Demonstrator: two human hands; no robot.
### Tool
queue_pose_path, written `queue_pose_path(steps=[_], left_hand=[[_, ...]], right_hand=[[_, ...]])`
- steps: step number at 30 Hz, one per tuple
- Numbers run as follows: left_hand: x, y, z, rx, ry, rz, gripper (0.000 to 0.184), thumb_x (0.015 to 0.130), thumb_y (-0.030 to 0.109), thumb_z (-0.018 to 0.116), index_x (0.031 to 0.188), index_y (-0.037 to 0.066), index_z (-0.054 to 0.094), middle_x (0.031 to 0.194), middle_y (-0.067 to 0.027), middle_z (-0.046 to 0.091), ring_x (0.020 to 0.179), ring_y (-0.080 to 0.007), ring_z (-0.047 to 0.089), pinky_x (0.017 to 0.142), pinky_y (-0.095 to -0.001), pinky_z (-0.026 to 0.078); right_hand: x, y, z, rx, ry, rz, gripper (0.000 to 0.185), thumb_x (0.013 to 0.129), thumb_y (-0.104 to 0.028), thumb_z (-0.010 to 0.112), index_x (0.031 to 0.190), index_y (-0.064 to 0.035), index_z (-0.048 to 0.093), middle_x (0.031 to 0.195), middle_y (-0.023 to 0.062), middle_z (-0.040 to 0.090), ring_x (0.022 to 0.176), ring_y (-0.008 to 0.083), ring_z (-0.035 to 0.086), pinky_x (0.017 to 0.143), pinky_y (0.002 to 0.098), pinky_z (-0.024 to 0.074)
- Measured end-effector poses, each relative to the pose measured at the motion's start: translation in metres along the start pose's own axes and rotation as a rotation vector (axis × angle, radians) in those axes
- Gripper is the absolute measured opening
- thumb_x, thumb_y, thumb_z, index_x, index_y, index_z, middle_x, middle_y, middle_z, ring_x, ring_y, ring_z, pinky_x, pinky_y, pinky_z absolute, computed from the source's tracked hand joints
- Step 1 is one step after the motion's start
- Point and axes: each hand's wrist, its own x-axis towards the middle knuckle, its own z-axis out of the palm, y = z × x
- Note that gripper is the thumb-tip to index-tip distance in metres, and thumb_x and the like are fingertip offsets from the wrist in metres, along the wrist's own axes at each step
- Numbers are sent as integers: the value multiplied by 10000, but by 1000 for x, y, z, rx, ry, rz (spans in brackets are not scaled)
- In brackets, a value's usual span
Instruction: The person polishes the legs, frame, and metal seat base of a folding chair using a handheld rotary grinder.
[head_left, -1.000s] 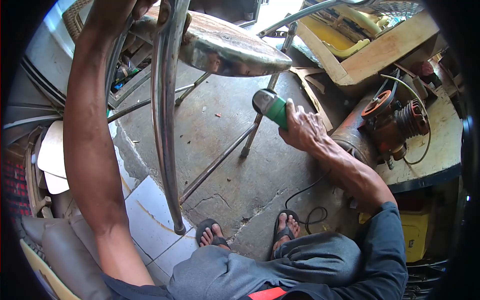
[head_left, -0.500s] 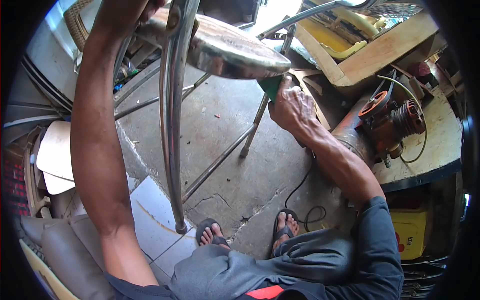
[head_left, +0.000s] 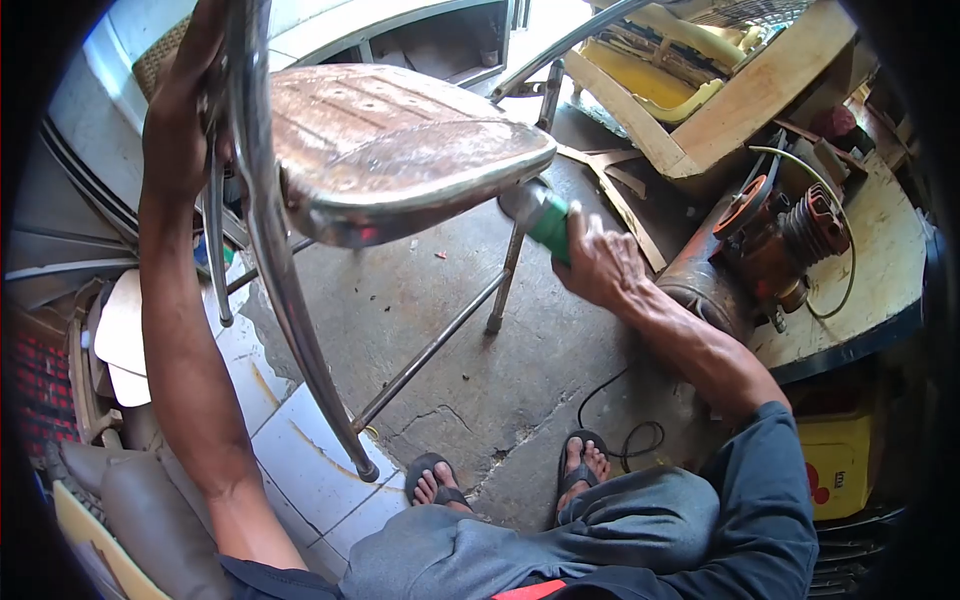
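Observation:
A metal chair with a rust-stained seat (head_left: pixel 400 140) and tubular chrome legs stands tilted in front of me. At the upper left, my left hand (head_left: pixel 182 135) is closed round the chair's frame (head_left: pixel 250 130), its fingers partly hidden behind the tube. My right hand (head_left: pixel 608 262) is wrapped round a green power tool with a grey head, seemingly an angle grinder (head_left: pixel 548 222). The tool's head is just under the seat's front right edge; I cannot tell whether it touches the metal.
An orange-brown air compressor (head_left: pixel 770 240) sits at the right, by a round-edged board (head_left: pixel 880 290). Behind it leans a wooden frame (head_left: pixel 740 100). A black cord (head_left: pixel 640 440) loops on the concrete floor near my right foot. Grey cushions (head_left: pixel 150 520) lie at the lower left.
The chair has tipped and shifted left, showing more of the seat's top. My left hand moved left with it. The tool came out from behind the seat edge, and my right hand dropped slightly.

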Motion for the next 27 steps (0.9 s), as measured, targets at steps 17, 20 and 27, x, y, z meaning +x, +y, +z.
queue_pose_path(steps=[17, 20, 27], left_hand=[[-56, 33, -9, 55, -44, -199, 618, 1035, 680, 289, 837, 119, 459, 582, 52, 369, 457, -57, 350, 446, -213, 314], [-63, 32, -15, -67, -37, -248, 612, 1031, 684, 287, 830, 128, 444, 587, 40, 386, 458, -61, 365, 448, -212, 322], [-78, 36, -20, -5, -34, -144, 615, 1024, 677, 348, 839, 97, 436, 561, -4, 419, 406, -89, 362, 395, -215, 305]], right_hand=[[-19, 27, 34, 150, 154, -114, 732, 824, -286, 744, 1362, 46, 376, 888, 244, 620, 648, 371, 682, 507, 474, 540], [-10, 23, 20, 166, 249, -66, 740, 829, -296, 744, 1360, 56, 367, 883, 232, 622, 643, 354, 678, 509, 462, 547], [-37, 24, 68, 223, 205, -157, 733, 807, -289, 757, 1347, 47, 392, 872, 219, 622, 645, 356, 681, 529, 455, 560]])
